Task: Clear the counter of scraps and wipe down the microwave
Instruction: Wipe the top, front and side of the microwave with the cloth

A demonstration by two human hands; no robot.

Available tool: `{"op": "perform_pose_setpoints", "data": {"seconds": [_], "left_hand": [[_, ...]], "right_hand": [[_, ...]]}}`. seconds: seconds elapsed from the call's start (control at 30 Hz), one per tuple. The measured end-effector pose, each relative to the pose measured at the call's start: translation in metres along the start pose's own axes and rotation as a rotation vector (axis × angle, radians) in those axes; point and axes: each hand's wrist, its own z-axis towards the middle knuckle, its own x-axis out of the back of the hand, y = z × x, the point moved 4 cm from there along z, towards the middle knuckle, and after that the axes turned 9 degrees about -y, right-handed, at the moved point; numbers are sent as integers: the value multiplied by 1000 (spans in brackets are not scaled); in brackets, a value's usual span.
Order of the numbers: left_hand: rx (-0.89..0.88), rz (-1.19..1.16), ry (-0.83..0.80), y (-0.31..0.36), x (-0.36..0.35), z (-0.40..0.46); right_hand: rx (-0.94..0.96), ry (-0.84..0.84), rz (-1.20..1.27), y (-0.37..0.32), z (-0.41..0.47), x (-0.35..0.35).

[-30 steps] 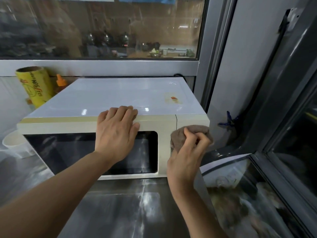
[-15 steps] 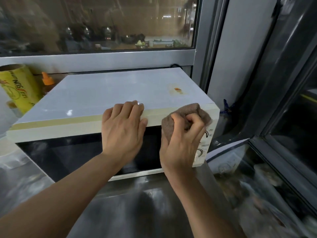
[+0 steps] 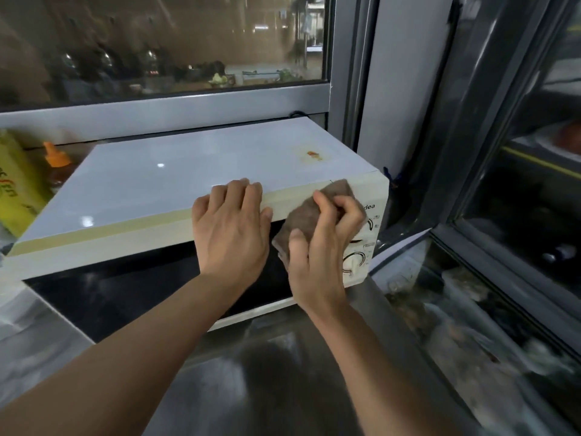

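Resting flat on the microwave point(image 3: 176, 180) at its top front edge, the left hand point(image 3: 231, 229) has straight fingers held together; at 3 o'clock of it, the right hand point(image 3: 320, 247) has its fingers and thumb curled round a brown cloth point(image 3: 309, 212), pressed against the front by the 2 dials point(image 3: 353, 261); the microwave sits on a steel counter point(image 3: 251, 372); a yellow roll point(image 3: 15, 187) stands at 9 o'clock.
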Motion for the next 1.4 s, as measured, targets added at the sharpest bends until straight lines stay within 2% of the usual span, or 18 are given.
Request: {"op": "perform_pose_setpoints", "data": {"seconds": [0.17,0.3,0.4,0.53,0.63,0.73,0.87,1.03,1.27,1.4], "left_hand": [[-15,3,27,-1,-2,-1],[-18,10,45,-1,-3,-1],[-21,16,51,0,-4,0],[-16,23,59,-1,-6,0],[-18,23,60,-1,-6,1],[-21,21,60,-1,-5,1],[-23,26,65,1,-2,0],[-26,20,79,-1,-5,-1],[-27,46,106,0,-5,1],[-27,54,108,0,-6,0]], "right_hand": [[-16,65,-159,30,-16,-7],[-24,116,-209,43,-34,-17],[-65,91,-191,59,-55,-30],[-280,58,-137,89,-83,-39],[-175,39,-144,78,-83,-35],[-100,110,-112,49,-53,-18],[-73,149,-203,20,-4,-7],[0,162,-268,43,-28,-23],[-51,263,-6,67,-56,-40],[-129,203,-17,83,-83,-49]]}}
